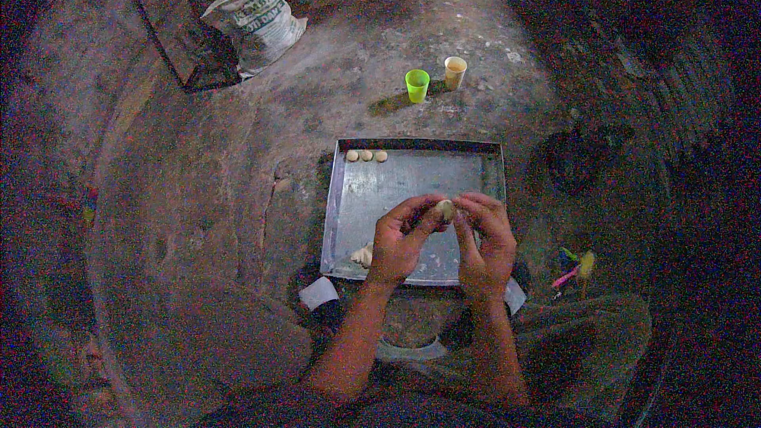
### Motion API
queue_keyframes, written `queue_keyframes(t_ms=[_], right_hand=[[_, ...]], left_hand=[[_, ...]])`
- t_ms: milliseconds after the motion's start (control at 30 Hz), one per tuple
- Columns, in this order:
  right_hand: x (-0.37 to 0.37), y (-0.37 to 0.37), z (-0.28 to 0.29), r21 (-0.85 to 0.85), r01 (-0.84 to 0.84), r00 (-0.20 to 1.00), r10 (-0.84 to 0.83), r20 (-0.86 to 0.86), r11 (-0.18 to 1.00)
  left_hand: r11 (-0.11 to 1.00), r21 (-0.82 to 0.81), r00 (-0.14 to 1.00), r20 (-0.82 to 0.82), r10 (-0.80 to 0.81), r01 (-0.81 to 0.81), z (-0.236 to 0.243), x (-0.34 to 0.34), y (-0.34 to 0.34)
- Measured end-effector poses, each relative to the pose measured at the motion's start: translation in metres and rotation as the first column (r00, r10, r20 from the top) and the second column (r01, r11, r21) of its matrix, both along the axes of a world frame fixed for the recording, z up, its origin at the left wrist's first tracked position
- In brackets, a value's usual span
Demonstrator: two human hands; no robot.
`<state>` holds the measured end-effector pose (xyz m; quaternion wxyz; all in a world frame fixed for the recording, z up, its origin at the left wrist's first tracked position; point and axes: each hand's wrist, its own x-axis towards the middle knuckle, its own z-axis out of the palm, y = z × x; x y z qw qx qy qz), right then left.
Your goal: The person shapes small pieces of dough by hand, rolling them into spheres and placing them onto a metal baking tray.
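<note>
Above a square metal tray (372, 206), my two hands meet around a small pale dough ball (445, 210). My left hand (402, 242) pinches it from the left with thumb and forefinger. From the other side, the fingertips of my right hand (486, 242) press on it. Three flattened round dough pieces (367, 156) sit in a row in the tray's far left corner. A larger pale lump of dough (362, 255) lies near the tray's front left, partly hidden behind my left hand.
Beyond the tray stand a green cup (417, 86) and a cream cup (455, 72). A white printed sack (258, 20) leans at the far left beside a dark frame (170, 32). Small colourful items (575, 268) lie at the right on the worn floor (198, 190).
</note>
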<state>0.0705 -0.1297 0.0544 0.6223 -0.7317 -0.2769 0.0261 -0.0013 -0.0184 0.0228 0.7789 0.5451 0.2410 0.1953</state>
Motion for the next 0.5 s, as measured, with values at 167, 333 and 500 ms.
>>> queue_keyframes(t_ms=[167,333,500], right_hand=[[0.003,-0.003,-0.003,-0.060,-0.031,0.999,0.032,0.004,0.998],[0.002,-0.001,0.010,-0.184,-0.009,0.984,0.041,0.171,0.983],[0.006,-0.003,0.010,-0.250,-0.027,0.941,0.109,0.320,0.968]], left_hand=[[0.993,0.111,0.997,0.079,0.017,-0.026,0.002,0.000,-0.002],[0.986,0.165,0.995,0.095,0.007,-0.023,0.002,-0.002,-0.003],[0.957,0.282,0.998,0.016,0.067,-0.069,0.007,-0.002,-0.002]])
